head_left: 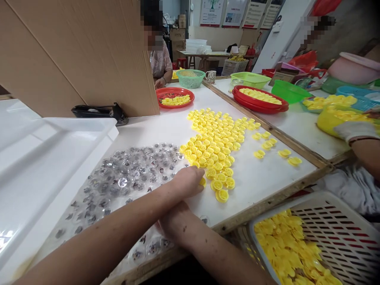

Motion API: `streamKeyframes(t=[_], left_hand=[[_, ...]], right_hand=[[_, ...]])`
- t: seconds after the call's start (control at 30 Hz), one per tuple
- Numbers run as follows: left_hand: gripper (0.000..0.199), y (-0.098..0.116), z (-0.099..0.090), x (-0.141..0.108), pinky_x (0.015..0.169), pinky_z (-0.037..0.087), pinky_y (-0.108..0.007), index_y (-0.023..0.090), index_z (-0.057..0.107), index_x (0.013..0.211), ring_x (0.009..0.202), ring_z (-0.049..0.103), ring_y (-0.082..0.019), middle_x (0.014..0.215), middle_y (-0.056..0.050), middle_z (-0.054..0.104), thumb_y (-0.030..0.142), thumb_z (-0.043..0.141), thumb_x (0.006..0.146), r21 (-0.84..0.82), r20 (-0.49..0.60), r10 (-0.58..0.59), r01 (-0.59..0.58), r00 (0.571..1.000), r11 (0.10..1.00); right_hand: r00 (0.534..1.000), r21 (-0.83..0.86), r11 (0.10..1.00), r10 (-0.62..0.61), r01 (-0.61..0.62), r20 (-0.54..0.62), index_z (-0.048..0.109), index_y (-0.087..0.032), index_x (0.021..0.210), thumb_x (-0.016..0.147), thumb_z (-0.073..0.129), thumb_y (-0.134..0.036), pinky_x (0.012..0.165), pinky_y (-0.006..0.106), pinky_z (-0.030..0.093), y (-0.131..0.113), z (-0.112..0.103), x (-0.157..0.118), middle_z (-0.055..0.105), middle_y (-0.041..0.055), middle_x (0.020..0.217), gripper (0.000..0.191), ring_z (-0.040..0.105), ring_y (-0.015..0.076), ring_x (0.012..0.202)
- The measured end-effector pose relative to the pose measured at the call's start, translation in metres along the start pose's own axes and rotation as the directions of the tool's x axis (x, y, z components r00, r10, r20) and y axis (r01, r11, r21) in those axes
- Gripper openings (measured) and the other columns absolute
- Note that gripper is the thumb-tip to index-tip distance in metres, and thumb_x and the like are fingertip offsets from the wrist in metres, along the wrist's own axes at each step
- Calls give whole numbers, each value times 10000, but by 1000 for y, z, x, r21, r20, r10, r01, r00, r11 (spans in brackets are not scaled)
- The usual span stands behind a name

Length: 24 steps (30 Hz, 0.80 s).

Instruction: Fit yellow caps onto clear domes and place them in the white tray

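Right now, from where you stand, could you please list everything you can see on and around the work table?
yellow plastic caps: many, yellow, loose on the white table
clear plastic domes: many, clear, left of the caps
plastic tray: one, white, near left
cardboard sheet: one, tan, tilted, far left
slotted basket: one, white, near right, full of yellow pieces
red plate: one, red, far side, holding yellow caps
stacked red trays: red, right, holding yellow caps
green basket: one, green, far end
seated co-worker: one, far end
co-worker's gloved hand: one, white glove, right
left hand: one, beside the caps
right hand: one, on the table among the domes
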<state>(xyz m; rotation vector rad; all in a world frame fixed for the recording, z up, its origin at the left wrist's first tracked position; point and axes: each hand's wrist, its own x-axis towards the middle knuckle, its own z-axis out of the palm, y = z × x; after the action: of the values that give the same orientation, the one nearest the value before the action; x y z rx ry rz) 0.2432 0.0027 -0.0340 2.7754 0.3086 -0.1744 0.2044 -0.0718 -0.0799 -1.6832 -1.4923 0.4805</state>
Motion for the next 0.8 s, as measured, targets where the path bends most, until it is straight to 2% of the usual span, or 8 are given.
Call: streamKeyframes(t=[0.07, 0.13, 0.2, 0.27, 0.37, 0.47, 0.63, 0.8], left_hand=[[194, -11, -12, -15, 598, 443, -272, 182, 601, 870, 740, 615, -219, 825, -74, 646, 242, 558, 690, -18, -38, -51, 50, 998, 999], [228, -25, -27, -36, 565, 421, -257, 185, 590, 912, 688, 599, -196, 762, -50, 639, 232, 528, 697, -67, -91, -127, 122, 988, 990], [226, -41, -39, -63, 548, 400, -242, 190, 589, 903, 639, 570, -165, 714, -17, 620, 231, 535, 688, -186, -155, -211, 182, 965, 966], [199, -57, -44, -92, 547, 386, -228, 194, 596, 865, 614, 536, -137, 673, 13, 589, 229, 559, 673, -354, -210, -281, 195, 937, 915], [202, -74, -35, -131, 545, 382, -215, 188, 597, 891, 604, 504, -113, 673, 26, 562, 231, 570, 696, -605, -197, -340, 159, 920, 780], [218, -81, -17, -156, 545, 382, -208, 177, 597, 924, 612, 495, -99, 699, 23, 562, 217, 598, 710, -784, -129, -329, 107, 935, 611], [224, -78, 3, -169, 525, 362, -205, 146, 568, 896, 600, 476, -87, 700, 21, 562, 145, 636, 683, -910, -109, -331, 40, 937, 414], [205, -79, 8, -174, 498, 328, -194, 139, 553, 824, 570, 461, -79, 643, 40, 534, 116, 670, 657, -946, -124, -412, 17, 903, 323]], right_hand=[[998, -82, 996, -38, 42, 56, 608, -130, 970, 764, 520, -184, 889, 499, 449, 0, -4, -1, 659, 122, 993, 231, 599, 338, 932], [995, -118, 991, -59, 68, 79, 581, -126, 999, 772, 558, -222, 825, 458, 488, 1, -11, -1, 651, 139, 981, 248, 609, 312, 891], [999, -54, 998, -38, 39, 13, 562, -160, 991, 784, 574, -219, 741, 361, 517, 1, -19, -1, 646, 97, 941, 215, 617, 234, 804], [996, 104, 995, 20, -11, -86, 560, -186, 951, 781, 588, -192, 653, 283, 516, 1, -26, 0, 636, 43, 857, 173, 606, 167, 704], [988, 321, 947, 49, 2, -148, 577, -194, 992, 779, 609, -169, 675, 273, 525, 2, -31, 1, 630, 30, 863, 217, 612, 152, 736], [993, 388, 920, -15, 61, -120, 582, -199, 1077, 796, 615, -162, 761, 314, 527, -2, -30, 3, 614, 53, 983, 286, 606, 166, 833], [991, 311, 942, -133, 127, -3, 607, -217, 1101, 836, 590, -156, 767, 324, 528, -18, -29, 11, 612, 60, 1039, 273, 595, 178, 884], [972, 191, 962, -217, 197, 89, 607, -248, 1138, 842, 579, -112, 788, 330, 515, -25, -30, 19, 610, 58, 1095, 327, 587, 186, 945]])
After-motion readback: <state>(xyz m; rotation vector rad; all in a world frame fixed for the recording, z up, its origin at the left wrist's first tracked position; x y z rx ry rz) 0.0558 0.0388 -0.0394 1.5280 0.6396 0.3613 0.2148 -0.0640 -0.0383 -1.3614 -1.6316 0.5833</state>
